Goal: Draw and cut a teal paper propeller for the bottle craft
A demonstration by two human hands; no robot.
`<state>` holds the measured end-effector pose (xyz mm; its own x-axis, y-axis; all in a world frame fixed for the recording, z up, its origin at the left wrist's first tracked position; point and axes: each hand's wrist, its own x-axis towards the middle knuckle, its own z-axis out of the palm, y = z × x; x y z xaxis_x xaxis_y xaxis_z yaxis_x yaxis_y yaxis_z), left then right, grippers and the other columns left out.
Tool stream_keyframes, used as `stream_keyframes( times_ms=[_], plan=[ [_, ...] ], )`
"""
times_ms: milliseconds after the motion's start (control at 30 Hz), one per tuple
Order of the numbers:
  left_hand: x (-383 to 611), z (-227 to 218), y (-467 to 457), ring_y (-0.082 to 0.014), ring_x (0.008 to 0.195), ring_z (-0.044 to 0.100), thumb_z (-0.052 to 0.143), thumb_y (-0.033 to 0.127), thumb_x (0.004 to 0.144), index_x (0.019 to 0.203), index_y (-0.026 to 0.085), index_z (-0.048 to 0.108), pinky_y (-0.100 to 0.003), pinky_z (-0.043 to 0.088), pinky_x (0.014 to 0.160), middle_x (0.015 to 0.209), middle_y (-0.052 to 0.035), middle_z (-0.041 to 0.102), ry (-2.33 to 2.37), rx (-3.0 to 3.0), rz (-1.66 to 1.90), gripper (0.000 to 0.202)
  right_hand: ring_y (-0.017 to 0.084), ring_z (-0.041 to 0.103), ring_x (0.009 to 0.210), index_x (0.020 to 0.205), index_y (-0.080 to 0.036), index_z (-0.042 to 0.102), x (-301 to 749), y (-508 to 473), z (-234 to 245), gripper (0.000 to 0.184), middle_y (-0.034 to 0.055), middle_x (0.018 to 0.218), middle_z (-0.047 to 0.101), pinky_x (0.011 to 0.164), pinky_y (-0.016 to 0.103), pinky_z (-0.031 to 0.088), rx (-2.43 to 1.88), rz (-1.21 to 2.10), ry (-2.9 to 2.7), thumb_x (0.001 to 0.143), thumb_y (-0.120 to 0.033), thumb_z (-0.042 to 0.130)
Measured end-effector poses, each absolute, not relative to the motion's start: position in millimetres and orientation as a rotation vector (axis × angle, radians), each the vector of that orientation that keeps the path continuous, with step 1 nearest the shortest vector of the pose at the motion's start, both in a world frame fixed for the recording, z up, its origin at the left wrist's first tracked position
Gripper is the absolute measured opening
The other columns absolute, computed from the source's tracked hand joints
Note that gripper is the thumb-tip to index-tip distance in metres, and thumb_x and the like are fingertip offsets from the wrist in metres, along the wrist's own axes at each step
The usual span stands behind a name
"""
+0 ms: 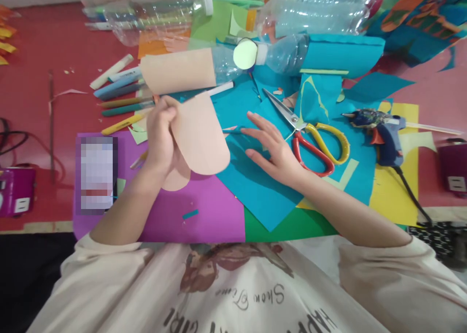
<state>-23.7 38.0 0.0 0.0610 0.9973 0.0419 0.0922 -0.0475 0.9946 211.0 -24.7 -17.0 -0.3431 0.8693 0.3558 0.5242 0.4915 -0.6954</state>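
Note:
My left hand (163, 131) is closed on a peach paper cutout (204, 133) with a rounded lower end. A second rounded peach paper piece (177, 175) shows below that hand; whether it is joined to the first is hidden. My right hand (272, 146) hovers over blue paper (270, 197), fingers spread, holding nothing visible. Just right of it lie scissors (301, 129) with one red and one yellow handle, blades apart. Beyond the hands, a plastic bottle wrapped in peach paper (178, 70) lies on its side, facing another wrapped in blue paper (343, 56).
A glue gun (383, 129) rests on yellow paper (396, 197) at the right. Several pens (120, 99) lie at the left, above a phone (97, 172) on purple paper (215, 221). Clear plastic bottles (321, 7) and paper scraps fill the back.

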Motion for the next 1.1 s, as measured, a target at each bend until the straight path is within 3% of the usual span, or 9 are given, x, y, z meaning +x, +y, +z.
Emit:
stream_keyframes(
  times_ms=[67,133,200,267,433,567,800,967,1100],
  plan=[
    [-15,5,27,-0.0078,0.049,0.034,0.051,0.038,0.083,0.067,0.021,0.040,-0.024,0.027,0.048,0.057,0.0051,0.033,1.141,1.321,1.102,0.025,0.028,0.056,0.124,0.114,-0.019,0.062,212,-26,-13,0.041,0.0153,0.131,0.062,0.098,0.045,0.047,-1.149,0.699,-1.892,0.096,-0.050,0.043],
    [-7,9,14,-0.0074,0.046,0.040,0.056,0.036,0.081,0.069,0.021,0.046,-0.022,0.031,0.046,0.055,0.0059,0.042,1.052,1.378,0.839,0.021,0.021,0.067,0.091,0.100,-0.020,0.064,212,-28,-10,0.045,0.0091,0.098,0.071,0.077,0.035,0.053,-1.125,0.903,-1.772,0.095,-0.058,0.040],
    [-2,10,4,-0.0089,0.046,0.048,0.056,0.037,0.084,0.075,0.022,0.050,-0.022,0.038,0.047,0.055,0.0058,0.049,1.001,1.421,0.620,0.019,0.014,0.059,0.062,0.084,-0.019,0.061,210,-29,-7,0.048,0.0015,0.069,0.061,0.056,0.027,0.047,-1.132,1.141,-1.668,0.090,-0.063,0.045],
    [1,9,-1,-0.0090,0.047,0.052,0.055,0.040,0.087,0.078,0.022,0.049,-0.021,0.040,0.047,0.056,0.0061,0.051,0.964,1.452,0.560,0.021,0.011,0.048,0.053,0.074,-0.019,0.056,208,-29,-7,0.044,-0.0025,0.061,0.050,0.047,0.024,0.038,-1.181,1.316,-1.575,0.085,-0.061,0.057],
    [3,3,0,-0.0089,0.062,0.053,0.059,0.052,0.084,0.080,0.019,0.052,-0.020,0.041,0.058,0.068,0.0035,0.053,0.961,1.494,0.593,0.034,0.008,0.041,0.052,0.067,-0.019,0.049,206,-25,-5,0.037,-0.0040,0.061,0.044,0.045,0.022,0.034,-1.211,1.386,-1.386,0.079,-0.050,0.067],
    [5,0,1,-0.0110,0.068,0.053,0.069,0.052,0.075,0.074,0.018,0.053,-0.022,0.042,0.062,0.071,0.0020,0.055,0.930,1.375,0.585,0.037,0.008,0.044,0.046,0.067,-0.020,0.049,206,-24,-3,0.042,-0.0049,0.056,0.047,0.040,0.021,0.035,-1.197,1.457,-1.275,0.074,-0.057,0.069],
    [3,2,-2,-0.0074,0.053,0.028,0.059,0.041,0.083,0.055,0.018,0.042,-0.024,0.021,0.049,0.055,0.0047,0.032,1.086,1.545,0.669,0.040,0.005,0.045,0.038,0.071,-0.019,0.054,204,-24,0,0.044,-0.0062,0.052,0.052,0.036,0.020,0.032,-1.149,1.467,-1.275,0.073,-0.060,0.071],
    [6,0,-4,-0.0082,0.058,0.040,0.067,0.038,0.076,0.072,0.017,0.057,-0.022,0.031,0.053,0.063,0.0039,0.047,1.045,1.323,0.730,0.024,0.005,0.047,0.037,0.069,-0.020,0.054,207,-25,-6,0.039,-0.0059,0.053,0.056,0.035,0.019,0.034,-1.108,1.474,-1.169,0.075,-0.054,0.073],
    [12,-2,-8,-0.0092,0.062,0.051,0.070,0.035,0.074,0.073,0.017,0.058,-0.022,0.040,0.059,0.066,0.0031,0.054,0.969,0.902,0.789,0.022,0.012,0.062,0.055,0.083,-0.021,0.063,209,-25,-10,0.034,-0.0005,0.071,0.068,0.047,0.024,0.048,-0.938,1.521,-1.084,0.083,-0.055,0.063]
  ],
)
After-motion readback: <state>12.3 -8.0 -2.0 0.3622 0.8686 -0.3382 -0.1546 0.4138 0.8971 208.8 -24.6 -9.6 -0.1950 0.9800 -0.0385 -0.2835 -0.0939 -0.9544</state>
